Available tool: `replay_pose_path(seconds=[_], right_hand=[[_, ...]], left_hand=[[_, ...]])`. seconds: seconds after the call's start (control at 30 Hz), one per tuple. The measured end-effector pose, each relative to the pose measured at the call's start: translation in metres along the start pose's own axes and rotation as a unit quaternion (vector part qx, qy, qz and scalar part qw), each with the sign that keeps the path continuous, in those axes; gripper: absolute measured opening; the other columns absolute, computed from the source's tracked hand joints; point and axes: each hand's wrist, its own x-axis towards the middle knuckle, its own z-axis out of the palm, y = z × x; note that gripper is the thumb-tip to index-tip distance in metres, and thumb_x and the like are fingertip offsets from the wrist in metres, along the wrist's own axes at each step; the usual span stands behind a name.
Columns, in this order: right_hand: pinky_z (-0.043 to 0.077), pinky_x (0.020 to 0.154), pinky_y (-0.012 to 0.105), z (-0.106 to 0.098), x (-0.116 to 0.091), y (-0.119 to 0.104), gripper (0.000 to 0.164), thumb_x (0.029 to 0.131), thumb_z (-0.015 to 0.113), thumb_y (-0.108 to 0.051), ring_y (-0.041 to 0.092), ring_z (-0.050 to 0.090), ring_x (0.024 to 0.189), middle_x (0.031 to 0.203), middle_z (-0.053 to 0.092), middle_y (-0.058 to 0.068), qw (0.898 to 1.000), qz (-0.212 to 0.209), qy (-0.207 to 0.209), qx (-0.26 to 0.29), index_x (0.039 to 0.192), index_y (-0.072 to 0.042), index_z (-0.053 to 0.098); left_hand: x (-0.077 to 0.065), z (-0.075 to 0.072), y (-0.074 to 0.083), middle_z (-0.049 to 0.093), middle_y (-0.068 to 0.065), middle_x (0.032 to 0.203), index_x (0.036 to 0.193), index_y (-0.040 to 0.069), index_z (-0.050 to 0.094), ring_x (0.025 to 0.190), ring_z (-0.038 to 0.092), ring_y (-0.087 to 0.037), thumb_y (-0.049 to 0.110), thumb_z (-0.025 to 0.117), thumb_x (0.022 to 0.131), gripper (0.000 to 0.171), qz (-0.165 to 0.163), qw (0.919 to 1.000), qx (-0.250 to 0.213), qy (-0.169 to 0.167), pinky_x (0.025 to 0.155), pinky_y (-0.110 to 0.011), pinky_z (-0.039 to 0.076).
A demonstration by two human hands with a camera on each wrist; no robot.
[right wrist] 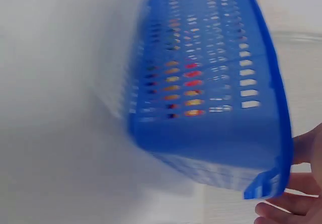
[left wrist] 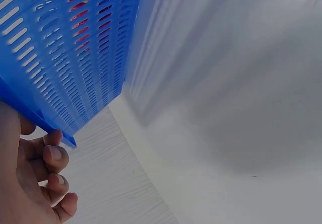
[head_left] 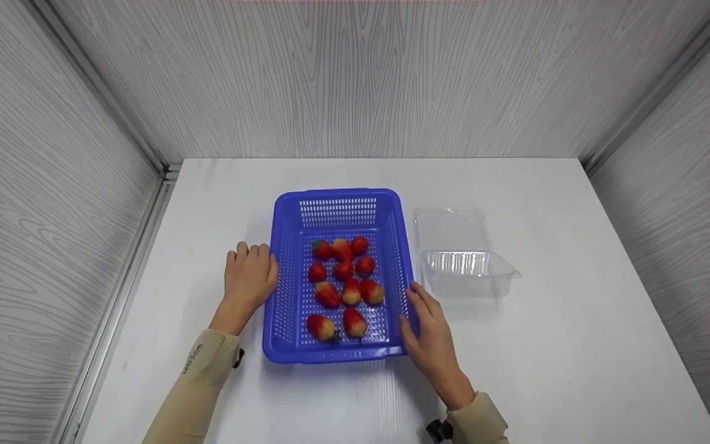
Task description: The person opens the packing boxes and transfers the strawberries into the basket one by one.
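A blue plastic basket (head_left: 333,354) with slotted walls stands on the white table, with several red strawberries (head_left: 353,322) on its floor. Some strawberries show pale yellow ends. At the basket's left rim, my left hand (head_left: 250,276) grips the edge. In the left wrist view its fingertips (left wrist: 56,153) are curled below the rim. My right hand (head_left: 432,336) is at the right rim near the front corner, thumb and fingers spread loosely about the edge. The right wrist view shows the basket (right wrist: 211,138) blurred, with the fingers (right wrist: 287,204) beside its rim.
To the right of the basket stands a clear plastic clamshell box (head_left: 469,280), its lid (head_left: 450,228) folded back. Wood-grained panels (head_left: 355,80) enclose the table (head_left: 577,357) at the back and both sides.
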Motion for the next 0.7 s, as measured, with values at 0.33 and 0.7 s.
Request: replay_pose_path(seconds=[0.33, 0.7], right_hand=[[0.023, 0.111, 0.026, 0.003, -0.042, 0.001, 0.072, 0.095, 0.065, -0.014, 0.030, 0.027, 0.147, 0.163, 0.020, 0.015, 0.996, 0.051, -0.063, 0.026, 0.155, -0.002, 0.028], [0.016, 0.114, 0.024, 0.008, -0.041, 0.007, 0.074, 0.094, 0.064, -0.014, 0.031, 0.024, 0.147, 0.163, 0.018, 0.017, 0.998, 0.011, -0.057, 0.025, 0.155, 0.001, 0.025]], left_hand=[[-0.046, -0.004, 0.025, 0.062, -0.029, 0.117, 0.136, -0.013, 0.045, 0.098, 0.054, -0.041, 0.020, 0.049, 0.098, 0.050, -0.073, 0.9869, -0.135, -0.049, 0.083, -0.053, 0.042], [-0.062, 0.004, 0.038, 0.056, -0.028, 0.105, 0.151, -0.013, 0.014, 0.085, 0.053, -0.035, 0.009, 0.042, 0.097, 0.065, -0.129, 0.9659, -0.211, -0.077, 0.079, -0.053, 0.047]])
